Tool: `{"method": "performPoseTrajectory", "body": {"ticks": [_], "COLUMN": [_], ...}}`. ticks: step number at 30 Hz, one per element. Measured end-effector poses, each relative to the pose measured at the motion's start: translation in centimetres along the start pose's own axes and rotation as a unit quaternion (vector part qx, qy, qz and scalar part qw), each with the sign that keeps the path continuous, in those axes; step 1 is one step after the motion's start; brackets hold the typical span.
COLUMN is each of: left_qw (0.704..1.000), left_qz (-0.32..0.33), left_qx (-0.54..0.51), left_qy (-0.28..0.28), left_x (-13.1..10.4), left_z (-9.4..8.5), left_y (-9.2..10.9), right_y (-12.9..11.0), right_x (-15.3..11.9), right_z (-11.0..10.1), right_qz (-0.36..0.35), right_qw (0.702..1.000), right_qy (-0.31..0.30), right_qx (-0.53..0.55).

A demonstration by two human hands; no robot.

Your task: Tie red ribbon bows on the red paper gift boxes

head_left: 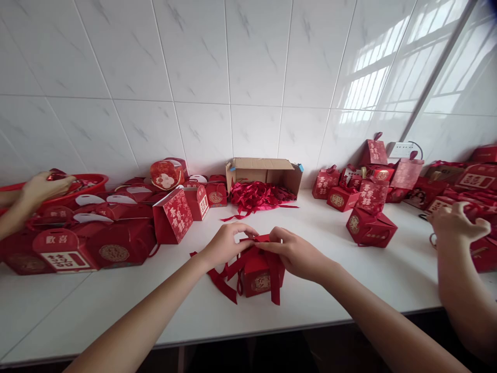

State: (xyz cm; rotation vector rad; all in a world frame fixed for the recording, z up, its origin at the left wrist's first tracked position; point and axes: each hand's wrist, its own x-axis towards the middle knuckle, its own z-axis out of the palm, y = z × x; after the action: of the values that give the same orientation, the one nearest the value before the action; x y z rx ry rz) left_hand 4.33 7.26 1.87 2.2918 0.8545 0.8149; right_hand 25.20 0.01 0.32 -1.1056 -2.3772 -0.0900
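Note:
A small red gift box (258, 280) with a gold emblem stands on the white table in front of me. Red ribbon (275, 282) lies across its top, and its loose ends hang down the front and trail to the left. My left hand (229, 243) is at the upper left of the box, fingers closed on the ribbon at the top. From the other side, my right hand (291, 251) pinches the ribbon at the same spot. The fingers partly cover the place where the ribbon crosses.
Behind the box, a cardboard carton (264, 165) holds a heap of red ribbons (260, 197). Red gift boxes crowd the left (120, 243) and right (373, 228). A co-worker's hand (46, 186) is over a red basin (99, 181); another person's hand (458, 220) is at far right.

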Motion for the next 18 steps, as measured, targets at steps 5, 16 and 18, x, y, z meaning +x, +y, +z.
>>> {"method": "performPoseTrajectory", "body": {"ticks": [5,16,18], "left_qw": [1.0,0.997,0.996], "left_qz": [0.024,0.013,0.012], "left_qx": [-0.003,0.082,0.088], "left_qy": [-0.016,-0.009,-0.019], "left_x": [0.27,0.64,0.45], "left_z": [-0.16,-0.8,-0.91], "left_y": [-0.17,0.65,0.42], "right_y": [0.14,0.01,-0.02], "right_x": [0.02,-0.17,-0.2], "right_z": [0.71,0.63,0.65], "right_qz": [-0.02,0.007,0.007], "right_qw": [0.999,0.994,0.991], "right_qy": [-0.021,-0.022,-0.013], "right_qx": [-0.022,0.11,0.13]}}
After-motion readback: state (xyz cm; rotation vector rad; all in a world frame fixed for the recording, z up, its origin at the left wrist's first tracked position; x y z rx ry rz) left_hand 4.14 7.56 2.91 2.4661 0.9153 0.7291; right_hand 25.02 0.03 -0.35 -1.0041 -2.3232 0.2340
